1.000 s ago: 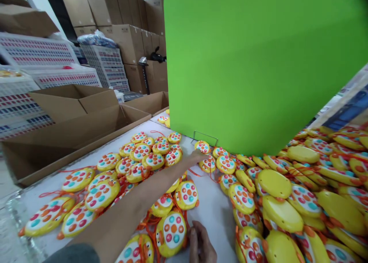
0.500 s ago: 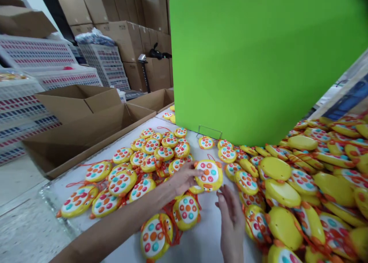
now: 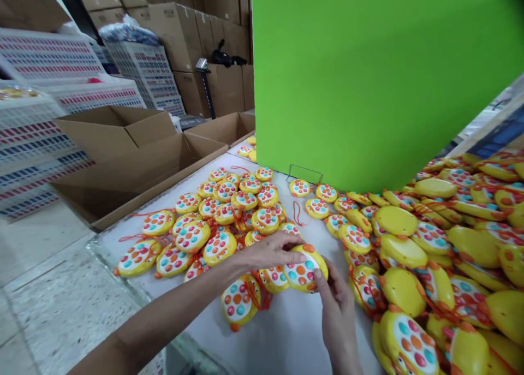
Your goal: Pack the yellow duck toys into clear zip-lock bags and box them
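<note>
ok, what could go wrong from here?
The toy between left hand and right hand looks rounded and smooth, so it might slip. Cords lying tangled nearby could snag. The heap is loosely stacked beside the right hand; a bump might start a slide.

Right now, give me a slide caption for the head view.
Left hand and right hand hold a yellow toy over the table, more toys to either side, a green board beyond.
</note>
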### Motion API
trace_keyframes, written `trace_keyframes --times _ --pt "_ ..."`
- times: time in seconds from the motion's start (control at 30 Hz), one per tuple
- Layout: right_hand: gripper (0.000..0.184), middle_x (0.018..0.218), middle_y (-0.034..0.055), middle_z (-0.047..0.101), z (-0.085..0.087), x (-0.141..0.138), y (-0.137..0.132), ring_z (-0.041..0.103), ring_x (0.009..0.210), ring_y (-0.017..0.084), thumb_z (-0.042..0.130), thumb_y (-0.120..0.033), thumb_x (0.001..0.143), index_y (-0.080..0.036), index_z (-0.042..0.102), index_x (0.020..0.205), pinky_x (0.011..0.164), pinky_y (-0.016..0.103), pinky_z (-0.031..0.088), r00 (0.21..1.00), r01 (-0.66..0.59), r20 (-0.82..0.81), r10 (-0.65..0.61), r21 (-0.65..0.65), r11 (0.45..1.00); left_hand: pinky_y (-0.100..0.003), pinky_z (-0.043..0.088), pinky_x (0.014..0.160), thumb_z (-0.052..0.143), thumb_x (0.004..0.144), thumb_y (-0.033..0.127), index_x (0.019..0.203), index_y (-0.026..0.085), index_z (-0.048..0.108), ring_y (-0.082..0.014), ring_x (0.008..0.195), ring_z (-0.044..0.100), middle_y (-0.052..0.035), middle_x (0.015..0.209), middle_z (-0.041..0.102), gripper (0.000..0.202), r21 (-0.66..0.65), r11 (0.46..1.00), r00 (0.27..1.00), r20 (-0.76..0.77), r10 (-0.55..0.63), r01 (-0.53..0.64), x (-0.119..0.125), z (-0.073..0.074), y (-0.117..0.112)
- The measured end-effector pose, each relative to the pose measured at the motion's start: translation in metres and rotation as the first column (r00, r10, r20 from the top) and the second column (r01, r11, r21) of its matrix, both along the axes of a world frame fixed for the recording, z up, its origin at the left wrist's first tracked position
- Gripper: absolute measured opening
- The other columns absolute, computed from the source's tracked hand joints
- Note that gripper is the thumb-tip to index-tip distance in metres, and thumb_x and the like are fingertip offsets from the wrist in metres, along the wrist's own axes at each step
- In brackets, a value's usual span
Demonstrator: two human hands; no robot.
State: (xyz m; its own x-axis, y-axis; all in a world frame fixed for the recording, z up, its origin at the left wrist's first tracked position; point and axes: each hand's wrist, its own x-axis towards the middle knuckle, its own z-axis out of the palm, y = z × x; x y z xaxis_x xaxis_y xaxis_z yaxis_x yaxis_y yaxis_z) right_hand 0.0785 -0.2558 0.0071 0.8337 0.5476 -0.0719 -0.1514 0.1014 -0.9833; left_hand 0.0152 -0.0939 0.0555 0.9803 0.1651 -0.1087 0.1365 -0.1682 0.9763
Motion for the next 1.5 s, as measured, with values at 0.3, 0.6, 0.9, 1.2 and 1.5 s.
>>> trace_keyframes --times 0.3,0.6,0.9,1.2,1.5 --pt "0.036 0.091 0.0048 0.068 -0.003 0.008 0.002 0.062 0.081 0.021 0.066 -0.042 0.073 -0.018 0.062 0.100 0.069 0.029 0.051 0.977 -0.210 -0.041 0.209 -0.009 0.978 -0.018 0.029 0.050 0.055 0.082 0.043 0.084 0.013 0.054 -0.0088 0.059 0.037 0.0031 0.068 0.042 0.030 0.091 0.991 0.994 0.046 -0.097 0.093 -0.018 -0.018 -0.006" --pt "0.050 0.120 0.0104 0.058 -0.009 0.009 -0.004 0.059 0.098 0.025 0.055 -0.053 0.077 -0.020 0.055 0.115 0.064 0.031 0.054 1.000 -0.007 -0.013 0.004 -0.171 0.985 -0.022 0.043 0.056 0.063 0.075 0.047 0.097 0.015 0.057 -0.0129 0.064 0.054 -0.0020 0.080 0.057 0.040 -0.382 0.879 0.957 -0.068 0.281 -0.286 -0.016 -0.045 -0.010" --pt "0.050 0.119 0.0101 0.061 -0.013 -0.019 -0.003 0.061 0.101 0.024 0.055 -0.040 0.082 -0.017 0.051 0.126 0.077 0.033 0.054 0.991 -0.086 0.093 0.098 -0.124 0.988 -0.023 0.045 0.062 0.071 0.070 0.035 0.096 0.014 0.061 -0.0150 0.070 0.059 -0.0039 0.083 0.064 0.035 -0.416 0.859 0.954 -0.110 0.279 -0.300 -0.025 -0.042 -0.022" --pt "0.064 0.123 0.0094 0.058 -0.012 -0.025 0.002 0.058 0.108 0.023 0.063 -0.038 0.076 -0.018 0.041 0.133 0.082 0.031 0.053 0.996 -0.088 -0.019 0.087 -0.023 0.996 -0.027 0.047 0.071 0.067 0.075 0.037 0.102 0.014 0.060 -0.0187 0.081 0.059 -0.0057 0.092 0.064 0.036 -0.436 0.830 0.924 -0.009 0.383 -0.348 -0.024 -0.050 -0.028" --pt "0.065 0.113 0.0110 0.063 -0.027 -0.014 0.011 0.062 0.098 0.024 0.064 -0.039 0.076 -0.017 0.040 0.132 0.080 0.036 0.053 0.993 -0.095 -0.078 0.093 -0.016 0.995 -0.036 0.043 0.090 0.069 0.072 0.036 0.132 0.022 0.041 -0.0260 0.109 0.050 -0.0082 0.121 0.055 0.067 -0.267 0.910 0.949 -0.104 0.299 -0.316 -0.040 -0.046 -0.019"
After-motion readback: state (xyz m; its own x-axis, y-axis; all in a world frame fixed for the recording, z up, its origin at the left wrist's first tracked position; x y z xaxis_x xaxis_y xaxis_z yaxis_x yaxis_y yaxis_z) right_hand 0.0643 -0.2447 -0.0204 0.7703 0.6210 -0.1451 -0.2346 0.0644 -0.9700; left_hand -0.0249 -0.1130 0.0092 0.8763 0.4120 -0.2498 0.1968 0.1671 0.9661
